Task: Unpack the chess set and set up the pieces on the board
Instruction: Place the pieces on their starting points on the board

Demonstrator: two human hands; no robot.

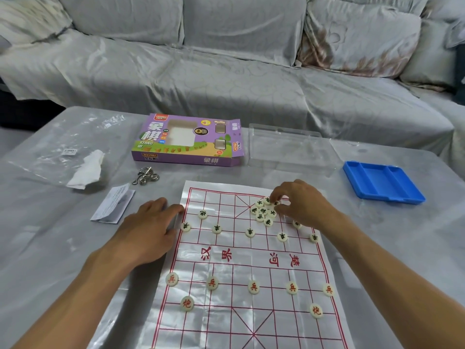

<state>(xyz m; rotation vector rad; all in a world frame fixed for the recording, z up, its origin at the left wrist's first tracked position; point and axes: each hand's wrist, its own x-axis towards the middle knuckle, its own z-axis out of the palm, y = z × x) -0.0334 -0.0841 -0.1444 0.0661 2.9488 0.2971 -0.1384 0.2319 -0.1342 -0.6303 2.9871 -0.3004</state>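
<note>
A white paper xiangqi board (241, 263) with red lines lies on the table. Red-lettered pieces stand on its near half, among them a row of soldiers (253, 287) and two cannons (187, 303). Black-lettered soldiers (249, 232) line the far half, with one cannon (202, 214) at the left. A cluster of several black pieces (263, 212) sits at the far right. My right hand (299, 205) reaches into that cluster and pinches a black piece (276, 202) with its fingertips. My left hand (148, 230) rests flat on the board's left edge.
The purple chess box (187, 139) lies behind the board, a clear plastic lid (289, 147) beside it. A blue tray (382, 182) sits at the right. Metal ring puzzle (146, 175), leaflet (113, 204), tissue (86, 170) and plastic bag (57, 152) lie to the left. A covered sofa (226, 71) stands behind.
</note>
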